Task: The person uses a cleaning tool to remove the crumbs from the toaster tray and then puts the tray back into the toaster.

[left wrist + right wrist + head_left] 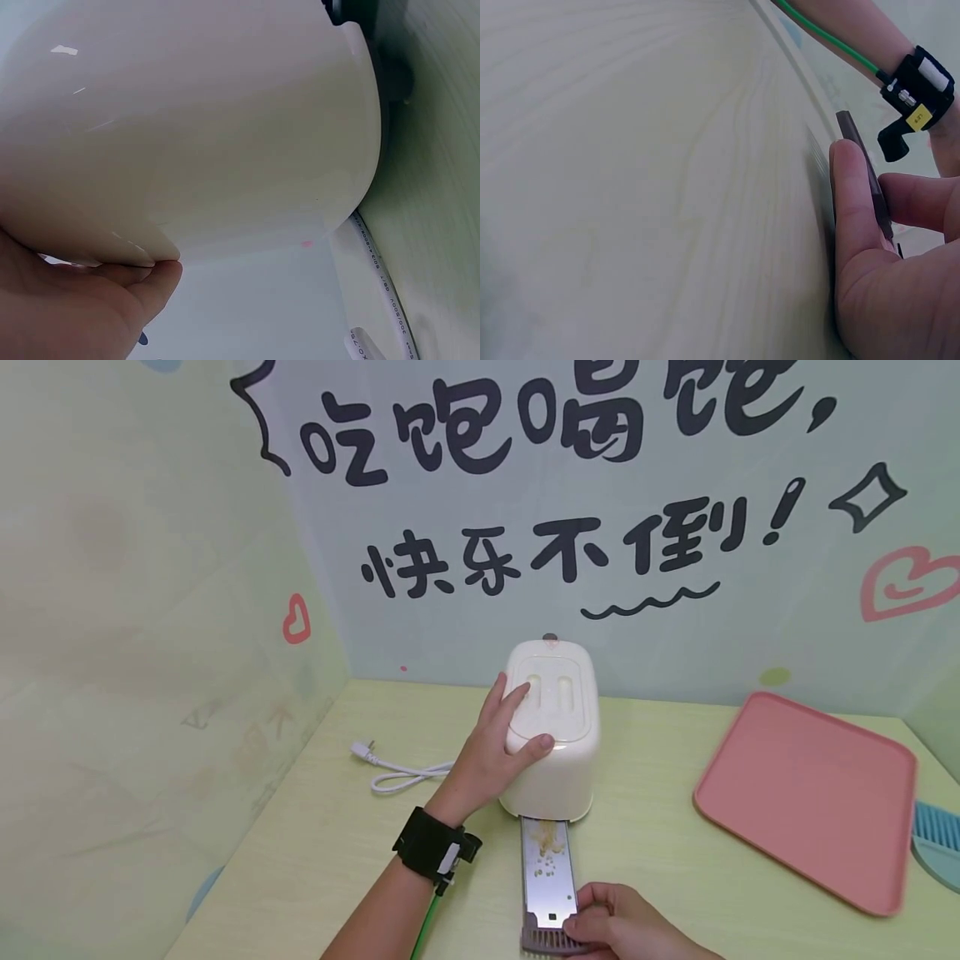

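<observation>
white toaster (551,781) against wide-spread left hand (491,750), metal tray (546,897) in pinch of right hand (624,922)

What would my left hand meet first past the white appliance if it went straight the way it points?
Probably the lettered wall; your left hand rests on the white appliance, and depth beyond is unclear.

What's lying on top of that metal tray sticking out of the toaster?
Yellowish crumbs lie on the metal tray; anything farther back is covered by the white toaster.
</observation>
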The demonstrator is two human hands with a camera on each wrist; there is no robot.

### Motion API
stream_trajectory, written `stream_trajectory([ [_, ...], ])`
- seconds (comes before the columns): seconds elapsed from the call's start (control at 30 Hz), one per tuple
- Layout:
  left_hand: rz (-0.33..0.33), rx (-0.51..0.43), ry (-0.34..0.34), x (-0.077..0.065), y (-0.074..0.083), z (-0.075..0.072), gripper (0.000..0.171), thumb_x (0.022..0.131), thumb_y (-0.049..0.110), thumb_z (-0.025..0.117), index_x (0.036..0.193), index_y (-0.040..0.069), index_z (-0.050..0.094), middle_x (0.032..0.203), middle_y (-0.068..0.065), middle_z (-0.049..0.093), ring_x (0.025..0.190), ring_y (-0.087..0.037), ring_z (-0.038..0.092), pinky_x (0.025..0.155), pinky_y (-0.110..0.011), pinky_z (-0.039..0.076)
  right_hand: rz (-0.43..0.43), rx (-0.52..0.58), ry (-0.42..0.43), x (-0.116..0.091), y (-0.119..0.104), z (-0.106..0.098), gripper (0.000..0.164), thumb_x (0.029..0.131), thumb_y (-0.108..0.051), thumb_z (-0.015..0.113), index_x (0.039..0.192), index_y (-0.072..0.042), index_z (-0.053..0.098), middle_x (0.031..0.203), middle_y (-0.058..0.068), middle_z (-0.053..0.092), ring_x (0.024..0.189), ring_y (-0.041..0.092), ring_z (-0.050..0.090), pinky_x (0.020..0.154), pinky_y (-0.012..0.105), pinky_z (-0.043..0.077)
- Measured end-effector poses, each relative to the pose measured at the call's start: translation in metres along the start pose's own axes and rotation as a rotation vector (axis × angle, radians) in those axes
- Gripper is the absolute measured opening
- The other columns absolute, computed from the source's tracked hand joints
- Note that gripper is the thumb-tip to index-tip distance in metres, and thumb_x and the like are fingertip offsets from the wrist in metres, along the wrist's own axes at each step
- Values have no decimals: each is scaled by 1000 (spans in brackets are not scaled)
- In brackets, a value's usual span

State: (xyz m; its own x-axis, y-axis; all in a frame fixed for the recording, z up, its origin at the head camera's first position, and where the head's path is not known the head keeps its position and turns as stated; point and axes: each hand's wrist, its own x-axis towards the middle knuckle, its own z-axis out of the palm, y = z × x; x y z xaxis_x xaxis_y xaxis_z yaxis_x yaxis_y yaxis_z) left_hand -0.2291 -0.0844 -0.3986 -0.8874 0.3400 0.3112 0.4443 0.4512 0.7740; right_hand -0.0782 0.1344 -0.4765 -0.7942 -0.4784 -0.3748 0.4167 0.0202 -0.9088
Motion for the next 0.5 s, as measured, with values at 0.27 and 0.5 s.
stream_trajectory([
  [0.27,4,1,1,0,2,0,88,97,67,64,168,27,33,179,-8,1,160,-39,24,119,-67,36,-35,-38,-45,-2,1,-3,10,96,-5,68,102,1,64,84,-2,68,73,6,63,65,17,52],
  [0.5,3,7,5,0,3,-1,89,96,69,63,168,25,33,179,-6,1,160,-39,23,119,-67,36,-49,-145,-49,-4,4,-10,9,96,-9,69,99,-3,62,76,-5,61,68,6,53,59,16,43],
])
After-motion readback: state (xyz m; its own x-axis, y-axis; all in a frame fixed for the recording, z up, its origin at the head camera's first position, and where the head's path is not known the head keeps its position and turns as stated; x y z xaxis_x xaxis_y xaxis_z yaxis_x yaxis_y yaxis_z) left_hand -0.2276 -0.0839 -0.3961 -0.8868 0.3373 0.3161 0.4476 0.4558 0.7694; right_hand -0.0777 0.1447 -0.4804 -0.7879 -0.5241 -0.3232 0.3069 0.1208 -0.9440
